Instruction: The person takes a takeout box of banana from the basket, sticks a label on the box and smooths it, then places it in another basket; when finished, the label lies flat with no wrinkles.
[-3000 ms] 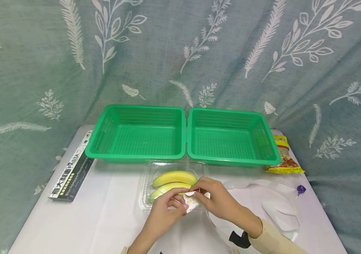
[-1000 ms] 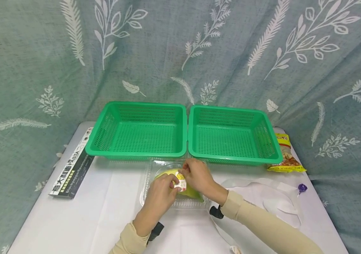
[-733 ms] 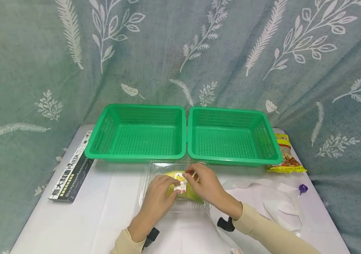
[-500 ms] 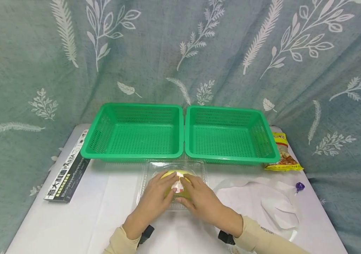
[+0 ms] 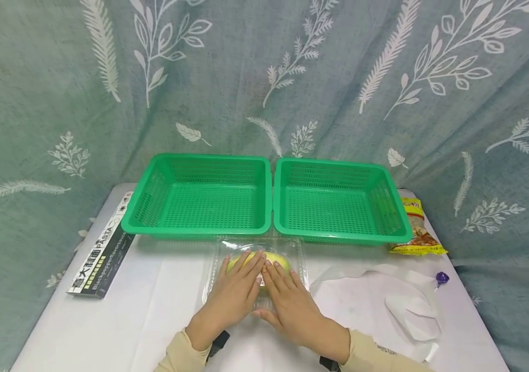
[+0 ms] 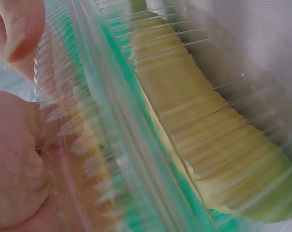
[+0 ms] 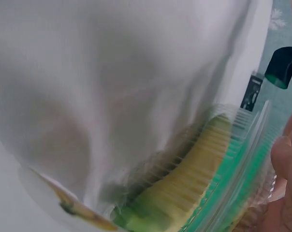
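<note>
Fingers, straight, barely spread, seemingly smooth the clear box's label; next calls for pressing its six-o'clock edge.

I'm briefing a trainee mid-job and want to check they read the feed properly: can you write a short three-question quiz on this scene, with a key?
1. Multiple choice: what does the clear container hold?
A) Apples
B) Bananas
C) Eggs

2. True or false: the yellow packet lies inside the right-hand green basket.

3. Open: how do the fingers of the left hand and the right hand lie at the container?

Key:
1. B
2. False; it lies outside, at the basket's right.
3. Mostly straight, laid over its top.
</note>
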`<state>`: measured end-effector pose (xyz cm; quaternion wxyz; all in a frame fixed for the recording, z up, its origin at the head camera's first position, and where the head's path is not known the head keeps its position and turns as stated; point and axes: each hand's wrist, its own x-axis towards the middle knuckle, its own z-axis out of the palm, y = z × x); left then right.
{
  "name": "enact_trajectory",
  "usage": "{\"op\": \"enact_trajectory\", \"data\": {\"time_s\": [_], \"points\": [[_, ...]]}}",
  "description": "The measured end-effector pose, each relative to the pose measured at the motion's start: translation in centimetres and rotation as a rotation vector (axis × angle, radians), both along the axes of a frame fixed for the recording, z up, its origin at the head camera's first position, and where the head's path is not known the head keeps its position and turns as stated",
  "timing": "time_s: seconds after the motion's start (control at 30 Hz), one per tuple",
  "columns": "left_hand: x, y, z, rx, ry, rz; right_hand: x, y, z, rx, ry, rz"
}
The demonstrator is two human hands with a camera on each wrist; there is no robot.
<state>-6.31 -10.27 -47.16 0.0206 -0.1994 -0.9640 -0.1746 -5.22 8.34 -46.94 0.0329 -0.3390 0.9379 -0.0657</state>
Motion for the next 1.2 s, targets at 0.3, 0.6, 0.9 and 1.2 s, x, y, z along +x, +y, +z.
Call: {"op": "enact_trajectory", "data": {"time_s": [0.3, 0.6, 0.9, 1.2], "points": [[0.1, 0.2, 0.1, -0.004, -0.044, 0.025, 1.6, 0.6, 0.9, -0.091, -0.111, 0.007], [0.0, 0.1, 0.3, -0.009, -0.049, 0.041, 2.3, 0.6, 1.5, -0.158, -0.077, -0.003], [0.0, -0.8, 0.1, 0.256, 0.022, 0.128, 1.1, 2.4, 2.6, -0.465, -0.151, -0.150], [0.5, -5.6, -0.4, 0.553, -0.087, 0.362, -1.4, 4.8, -0.2, -0.686, -0.310, -0.439]]}}
